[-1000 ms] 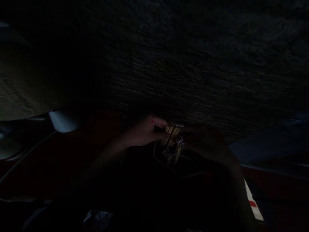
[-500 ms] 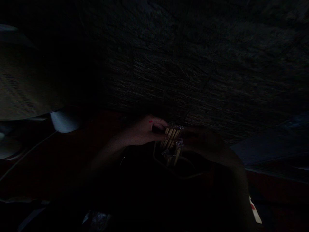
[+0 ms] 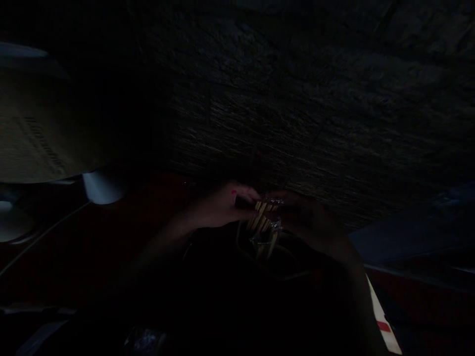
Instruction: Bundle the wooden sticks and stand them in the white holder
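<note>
In very dim light, a bunch of wrapped wooden sticks (image 3: 261, 217), which look like chopsticks in clear plastic, stands in and above a dark container (image 3: 248, 255) with a faintly lit rim. My left hand (image 3: 234, 203) is closed on the bunch from the left, thumb and fingers on either side, with a red mark on the skin. From the right, my right hand (image 3: 302, 213) reaches to the same sticks, its fingers around their wrapped ends; it is mostly in shadow. A few more sticks (image 3: 272, 243) lean lower inside the container.
A rough brick-patterned wall (image 3: 237, 113) rises just behind the hands. At left are a large brown box (image 3: 55, 133) with printing, a white cup-like object (image 3: 104, 188) and a thin cord (image 3: 48, 235). A pale strip with red (image 3: 383, 321) lies at lower right.
The view has shifted slightly. My right hand has come a little closer around the wrapped ends; my left hand keeps its grip on the bunch.
</note>
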Available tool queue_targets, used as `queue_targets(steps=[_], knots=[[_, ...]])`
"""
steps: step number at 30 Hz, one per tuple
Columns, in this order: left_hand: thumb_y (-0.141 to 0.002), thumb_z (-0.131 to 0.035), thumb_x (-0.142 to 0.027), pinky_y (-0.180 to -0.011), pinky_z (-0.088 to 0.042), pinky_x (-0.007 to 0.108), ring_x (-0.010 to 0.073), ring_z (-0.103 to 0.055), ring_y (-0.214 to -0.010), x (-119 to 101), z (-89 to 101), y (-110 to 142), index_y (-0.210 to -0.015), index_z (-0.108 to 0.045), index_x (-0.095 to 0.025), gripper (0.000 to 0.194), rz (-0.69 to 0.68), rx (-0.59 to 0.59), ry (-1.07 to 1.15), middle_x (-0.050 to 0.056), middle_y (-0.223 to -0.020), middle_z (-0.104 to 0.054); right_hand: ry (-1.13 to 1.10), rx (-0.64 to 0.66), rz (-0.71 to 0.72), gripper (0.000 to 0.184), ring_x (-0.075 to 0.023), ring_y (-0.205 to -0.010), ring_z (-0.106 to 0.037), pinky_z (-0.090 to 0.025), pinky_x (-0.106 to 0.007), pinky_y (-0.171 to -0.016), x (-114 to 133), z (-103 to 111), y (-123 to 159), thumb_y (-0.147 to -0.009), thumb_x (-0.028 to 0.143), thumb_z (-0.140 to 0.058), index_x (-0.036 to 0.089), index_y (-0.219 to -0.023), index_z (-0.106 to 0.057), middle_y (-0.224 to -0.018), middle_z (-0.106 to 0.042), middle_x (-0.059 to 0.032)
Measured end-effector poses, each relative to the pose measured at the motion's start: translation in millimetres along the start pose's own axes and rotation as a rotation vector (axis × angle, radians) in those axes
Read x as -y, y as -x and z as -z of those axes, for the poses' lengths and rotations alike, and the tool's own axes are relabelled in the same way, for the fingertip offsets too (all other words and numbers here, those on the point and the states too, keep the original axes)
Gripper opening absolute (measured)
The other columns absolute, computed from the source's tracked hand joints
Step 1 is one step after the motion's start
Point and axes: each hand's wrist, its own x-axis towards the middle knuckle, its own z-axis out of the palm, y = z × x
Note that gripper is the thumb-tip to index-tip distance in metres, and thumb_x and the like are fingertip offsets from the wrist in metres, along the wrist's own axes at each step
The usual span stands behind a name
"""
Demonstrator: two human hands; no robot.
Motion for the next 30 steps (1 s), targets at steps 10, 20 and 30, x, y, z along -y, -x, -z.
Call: queue_targets(steps=[10,20,30], knots=[[-0.082,-0.063,-0.018,-0.077,-0.052,0.029,0.0173,-0.069,-0.085,2,-12.1,-3,-0.092,-0.069,-0.013,0.013,0.025,0.007,0.051,0.006,-0.093,-0.074,-0.044,0.090,-0.026,0.031,-0.0195,-0.099,-0.068,-0.055,-0.032,-0.087,1,4,2,-0.079,0.024,-0.069,0.021,-0.109,-0.066,-0.109,-0.072,-0.0048],[-0.082,-0.064,-0.022,-0.084,-0.051,0.031,0.0172,-0.065,-0.094,-1,-10.8,1,-0.094,-0.061,-0.014,0.015,-0.004,-0.041,0.049,0.006,-0.097,-0.068,-0.005,0.046,0.044,0.024,-0.0193,-0.098,-0.067,-0.052,-0.032,-0.085,-5,-3,-3,-0.078,0.017,-0.064,0.021,-0.102,-0.069,-0.107,-0.072,-0.0042],[-0.077,-0.069,-0.019,-0.083,-0.052,0.031,0.0166,-0.068,-0.090,-3,-12.0,3,-0.094,-0.062,-0.013,0.019,0.043,0.042,0.174,0.006,-0.096,-0.071,0.034,0.060,0.014,0.018,-0.0172,-0.088,-0.068,-0.052,-0.028,-0.075,-7,-1,-2,-0.080,0.019,-0.063,0.020,-0.097,-0.070,-0.096,-0.073,-0.0026]])
